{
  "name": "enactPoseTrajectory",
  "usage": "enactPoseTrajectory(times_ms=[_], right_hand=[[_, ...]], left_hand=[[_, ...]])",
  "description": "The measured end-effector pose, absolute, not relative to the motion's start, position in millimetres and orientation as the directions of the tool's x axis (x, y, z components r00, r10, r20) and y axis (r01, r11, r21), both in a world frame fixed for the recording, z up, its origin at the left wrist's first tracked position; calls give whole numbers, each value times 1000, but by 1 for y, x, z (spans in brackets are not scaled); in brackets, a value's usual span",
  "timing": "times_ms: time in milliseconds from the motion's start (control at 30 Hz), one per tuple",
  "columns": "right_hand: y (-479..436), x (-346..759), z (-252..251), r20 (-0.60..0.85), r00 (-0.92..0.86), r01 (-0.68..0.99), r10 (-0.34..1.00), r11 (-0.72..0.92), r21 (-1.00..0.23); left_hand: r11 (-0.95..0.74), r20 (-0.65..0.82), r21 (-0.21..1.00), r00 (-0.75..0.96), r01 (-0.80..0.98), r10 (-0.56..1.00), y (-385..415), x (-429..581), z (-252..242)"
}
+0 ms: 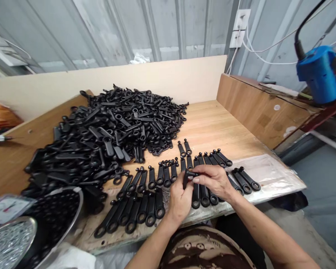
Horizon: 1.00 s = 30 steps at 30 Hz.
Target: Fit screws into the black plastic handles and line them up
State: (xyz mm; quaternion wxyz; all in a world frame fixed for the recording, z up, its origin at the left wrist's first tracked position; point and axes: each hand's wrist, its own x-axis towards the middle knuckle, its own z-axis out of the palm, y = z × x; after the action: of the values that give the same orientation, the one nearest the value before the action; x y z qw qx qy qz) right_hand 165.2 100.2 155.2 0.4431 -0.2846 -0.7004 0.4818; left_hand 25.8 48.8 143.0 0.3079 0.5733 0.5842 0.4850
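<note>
Workbench: pale wooden top [212, 127], clear plastic sheet [268, 175] at right.
Grip: left hand [180, 201] and right hand [212, 181] partly closed, pinching one black ring-ended lever [188, 174] between them.
Rows: black levers [145, 209] side by side, rings nearest, kept separate.
Far: loose heap [123, 127] against cream board [106, 80].

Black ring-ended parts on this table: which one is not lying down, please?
The black part held between the left hand and right hand, above the table. The others lie in rows or in the heap.
</note>
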Motion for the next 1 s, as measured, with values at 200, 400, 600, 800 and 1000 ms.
enactPoseTrajectory(times_ms=[200, 400, 600, 800, 1000], right_hand=[[91, 182, 137, 264, -355, -259, 897, 177, -950], [86, 187, 125, 142, -304, -503, 942, -32, -864], [80, 191, 129, 55, -294, -500, 954, -104, -860], [75, 189, 133, 43, -242, -285, 969, -28, -958], [84, 177, 139, -114, -287, -350, 951, -215, -912]], left_hand=[[-200, 268, 858, -79, 473, 960, 51, 47, 143], [-252, 341, 738, -24, 626, 940, 51, 58, 139], [-331, 412, 536, 102, 777, 905, 51, 52, 138], [-371, 454, 428, 159, 824, 877, 52, 44, 132], [-227, 314, 551, 52, 803, 948, 61, 45, 126]])
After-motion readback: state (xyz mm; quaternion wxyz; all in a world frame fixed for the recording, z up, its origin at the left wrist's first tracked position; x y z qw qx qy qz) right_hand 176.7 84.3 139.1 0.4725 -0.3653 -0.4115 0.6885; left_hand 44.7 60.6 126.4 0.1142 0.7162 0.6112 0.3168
